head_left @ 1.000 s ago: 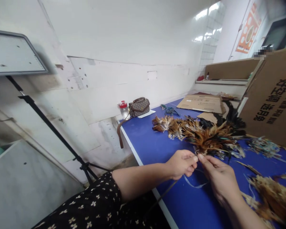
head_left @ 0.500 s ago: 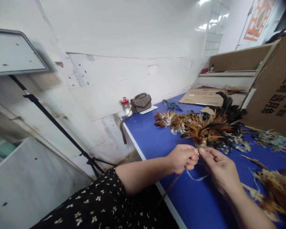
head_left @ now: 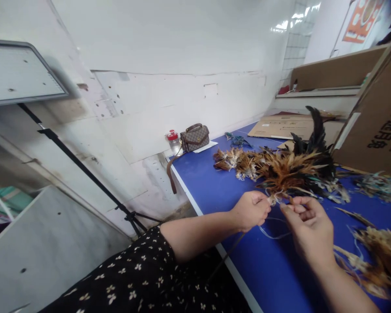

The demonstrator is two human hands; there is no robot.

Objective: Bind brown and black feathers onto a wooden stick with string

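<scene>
My left hand (head_left: 251, 211) is closed around the pale, tied base of a bunch of feathers (head_left: 283, 171), brown and orange with black plumes rising at the right. Just to the right of that base, my right hand (head_left: 309, 224) has its thumb and fingers drawn together in a pinch. Something thin and brownish shows at its fingertips, too small to name. A loop of clear plastic string (head_left: 273, 237) hangs below the two hands, over the blue table (head_left: 254, 265). A thin brown stem slants down under my left hand.
More brown feather bunches (head_left: 230, 158) lie left of the held bunch, and loose feathers (head_left: 378, 256) at the right. Bluish feathers (head_left: 379, 187) lie beside a cardboard box (head_left: 374, 126). A handbag (head_left: 195, 138) and a red-lidded bottle (head_left: 174, 143) stand by the wall.
My right hand has moved a little to the right, away from my left, opening a gap at the base of the bunch. The view has shifted slightly.
</scene>
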